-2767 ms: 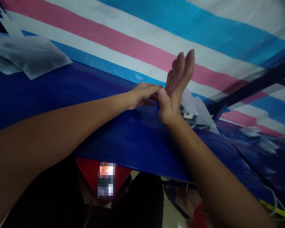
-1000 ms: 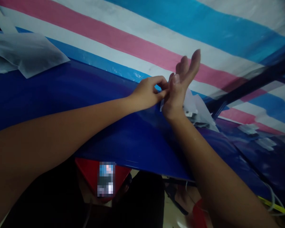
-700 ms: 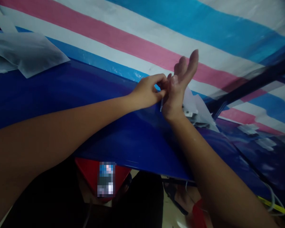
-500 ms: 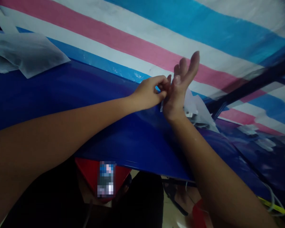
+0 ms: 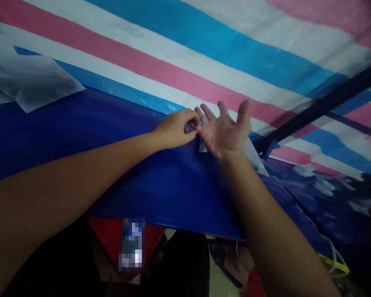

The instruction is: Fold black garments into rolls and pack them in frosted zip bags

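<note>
My left hand (image 5: 177, 128) is closed in a pinch, its thumb and fingertips touching the outer edge of my right hand below the little finger. Whatever lies between those fingertips, if anything, is too small to make out. My right hand (image 5: 224, 128) is open, palm turned up and fingers spread, above the blue table (image 5: 173, 185). Behind its wrist lies a translucent plastic bag (image 5: 256, 156), mostly hidden by the hand and forearm.
Frosted plastic bags (image 5: 34, 82) lie at the table's far left. A striped plastic sheet (image 5: 160, 53) hangs behind, with a dark metal bar (image 5: 321, 99) at right. Below the front edge, a blurred-out rectangle (image 5: 131, 243) sits on a red stool (image 5: 106, 235).
My right hand has turned its palm upward and spread its fingers. The left hand stays pinched at its edge. Both hands appear slightly further left as the view shifts.
</note>
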A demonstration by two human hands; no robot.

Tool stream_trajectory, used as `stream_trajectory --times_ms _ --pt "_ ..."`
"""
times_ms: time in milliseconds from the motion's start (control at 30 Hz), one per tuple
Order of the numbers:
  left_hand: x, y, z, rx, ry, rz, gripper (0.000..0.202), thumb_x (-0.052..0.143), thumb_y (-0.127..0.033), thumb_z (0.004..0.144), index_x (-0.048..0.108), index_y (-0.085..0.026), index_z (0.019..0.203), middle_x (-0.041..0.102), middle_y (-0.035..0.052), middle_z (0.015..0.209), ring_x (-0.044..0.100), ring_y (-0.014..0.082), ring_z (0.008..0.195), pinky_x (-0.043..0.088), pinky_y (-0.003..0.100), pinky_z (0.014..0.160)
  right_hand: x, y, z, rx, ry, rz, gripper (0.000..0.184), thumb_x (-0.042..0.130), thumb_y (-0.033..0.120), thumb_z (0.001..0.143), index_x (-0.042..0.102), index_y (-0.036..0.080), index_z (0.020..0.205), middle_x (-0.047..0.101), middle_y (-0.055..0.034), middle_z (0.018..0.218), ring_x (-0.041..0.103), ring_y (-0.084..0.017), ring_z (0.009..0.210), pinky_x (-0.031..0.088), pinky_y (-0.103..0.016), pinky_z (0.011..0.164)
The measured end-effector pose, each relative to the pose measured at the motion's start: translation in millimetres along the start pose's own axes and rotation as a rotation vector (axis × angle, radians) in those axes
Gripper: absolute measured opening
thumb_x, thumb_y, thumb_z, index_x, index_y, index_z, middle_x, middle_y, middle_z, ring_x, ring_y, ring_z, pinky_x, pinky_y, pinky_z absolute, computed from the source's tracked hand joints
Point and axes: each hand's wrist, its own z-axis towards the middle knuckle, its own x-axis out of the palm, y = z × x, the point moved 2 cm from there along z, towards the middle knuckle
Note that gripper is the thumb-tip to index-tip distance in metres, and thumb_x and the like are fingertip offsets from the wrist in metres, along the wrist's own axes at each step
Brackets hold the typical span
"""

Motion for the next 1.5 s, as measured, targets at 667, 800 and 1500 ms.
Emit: stream_trajectory --times_ms 667,800,1500 --pt "-1.1 -8.7 -5.2 0.280 0.148 0.269 0.014 0.065 -0.008 0.083 0.066 -0.021 0.088 0.075 0.0084 0.108 0.070 0.0262 0.104 0.055 0.039 0.089 3.1 4.5 -5.7 0.121 0.130 0.030 0.079 0.063 0.097 0.071 0.064 0.039 0.124 0.063 -0.0080 0.152 0.051 -0.043 0.152 0.063 -0.070 0.098" --pt "-1.0 -14.9 -3.7 0.350 0.186 0.302 0.019 0.063 -0.004 0.082 0.064 -0.022 0.088 0.076 0.0090 0.108 0.069 0.0290 0.113 0.054 0.043 0.097 -0.8 0.4 -2.7 0.164 0.135 0.092 0.088 0.066 0.095 0.068 0.062 0.035 0.133 0.062 -0.0116 0.154 0.052 -0.046 0.149 0.065 -0.069 0.092" --pt "2.1 -9.9 -3.9 0.262 0.254 0.395 0.015 0.063 -0.009 0.084 0.063 -0.022 0.090 0.073 0.0064 0.097 0.069 0.0261 0.094 0.050 0.039 0.076 4.5 5.1 -6.5 0.220 0.113 -0.053 0.090 0.058 0.102 0.070 0.062 0.041 0.137 0.067 -0.0073 0.150 0.056 -0.045 0.147 0.065 -0.066 0.091"
